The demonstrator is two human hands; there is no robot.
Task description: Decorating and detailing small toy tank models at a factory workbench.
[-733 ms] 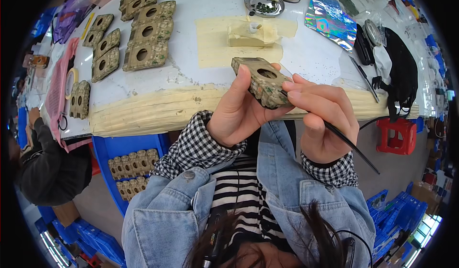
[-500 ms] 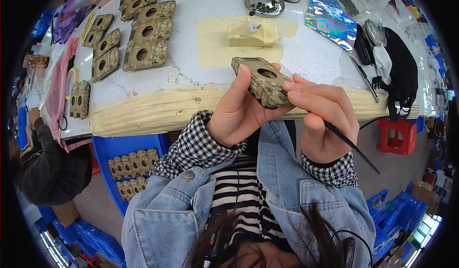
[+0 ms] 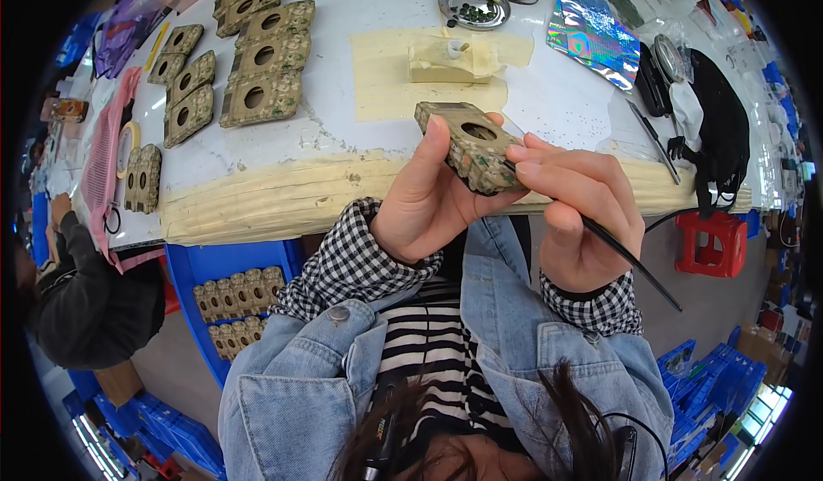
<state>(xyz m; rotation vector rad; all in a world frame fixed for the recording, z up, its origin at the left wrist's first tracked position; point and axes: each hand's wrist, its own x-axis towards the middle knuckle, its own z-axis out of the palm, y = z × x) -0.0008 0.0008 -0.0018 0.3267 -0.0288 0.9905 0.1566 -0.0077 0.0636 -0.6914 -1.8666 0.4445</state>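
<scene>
A camouflage casing [image 3: 467, 153] is held over the near edge of the worktop [image 3: 360, 138], clasped by the curled fingers of the left hand [image 3: 424, 202]. At its right side, a black tool [image 3: 634, 262] is pinched in the right hand's [image 3: 591, 194] fingers. Similar casings [image 3: 279, 59] are laid out far left.

A shiny rainbow-silver foil sheet [image 3: 591, 42] lies toward the white bench's [image 3: 360, 1] far right corner, a black cloth bundle [image 3: 722, 117] nearer its right edge. A red plastic stool [image 3: 725, 254] stands by the near right corner.
</scene>
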